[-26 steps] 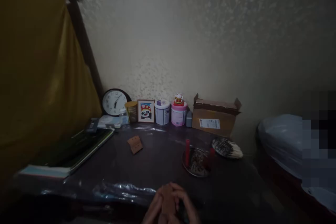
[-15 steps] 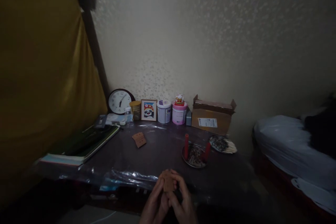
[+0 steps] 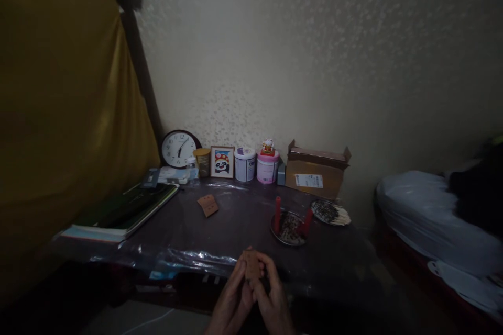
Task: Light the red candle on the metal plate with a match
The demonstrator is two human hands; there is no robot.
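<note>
Dim, pale light on wall [image 3: 275,63], hands [image 3: 236,298] shadowed, bowed edges (faint glare on plastic sheeting [image 3: 196,259])

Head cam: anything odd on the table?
One red candle leans over on the round plate, while the other red candle stands upright, so it looks askew. The cardboard box by the wall also has its flaps sticking up open.

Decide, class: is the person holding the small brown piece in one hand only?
No: the left hand and right hand both hold the small brown piece.
</note>
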